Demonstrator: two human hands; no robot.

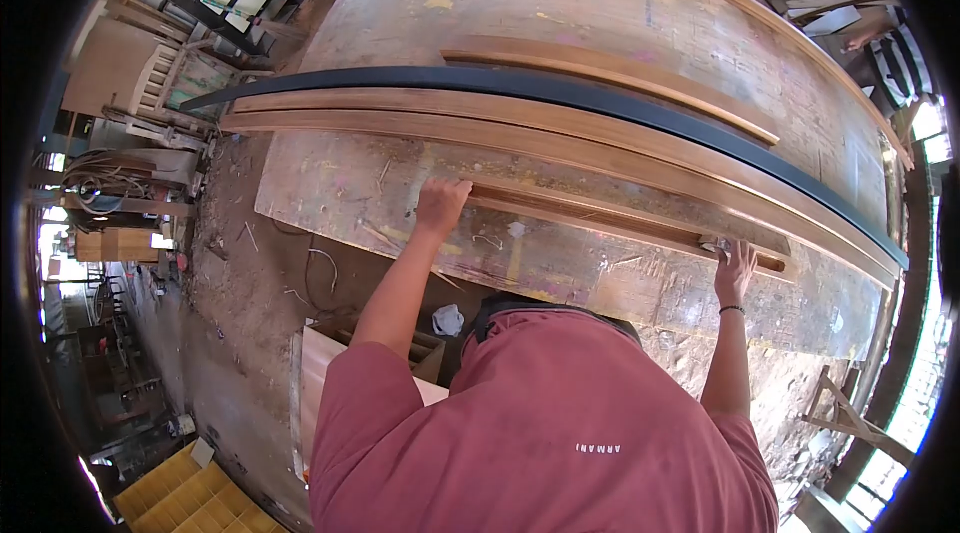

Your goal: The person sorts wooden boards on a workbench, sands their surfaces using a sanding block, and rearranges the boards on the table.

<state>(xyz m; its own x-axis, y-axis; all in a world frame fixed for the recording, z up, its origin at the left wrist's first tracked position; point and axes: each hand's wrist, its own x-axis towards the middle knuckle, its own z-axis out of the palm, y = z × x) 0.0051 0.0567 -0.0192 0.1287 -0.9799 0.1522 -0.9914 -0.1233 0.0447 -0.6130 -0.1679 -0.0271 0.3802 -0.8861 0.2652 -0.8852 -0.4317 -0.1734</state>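
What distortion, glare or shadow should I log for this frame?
Head view: fisheye bending, the long dark strip bowed and the corners black; head view: glare washes out the windows at right; head view: shadow dims the clutter at lower left; head view: the pale item in the right hand is too small to identify.

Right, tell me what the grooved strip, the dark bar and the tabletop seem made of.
The grooved strip looks like smooth wood: warm brown, faintly streaked like grain. The dark bar is evenly blue-black; painted wood or coated metal, I can't tell. The tabletop seems worn wood or plywood, tan and blotched with paint-like stains.
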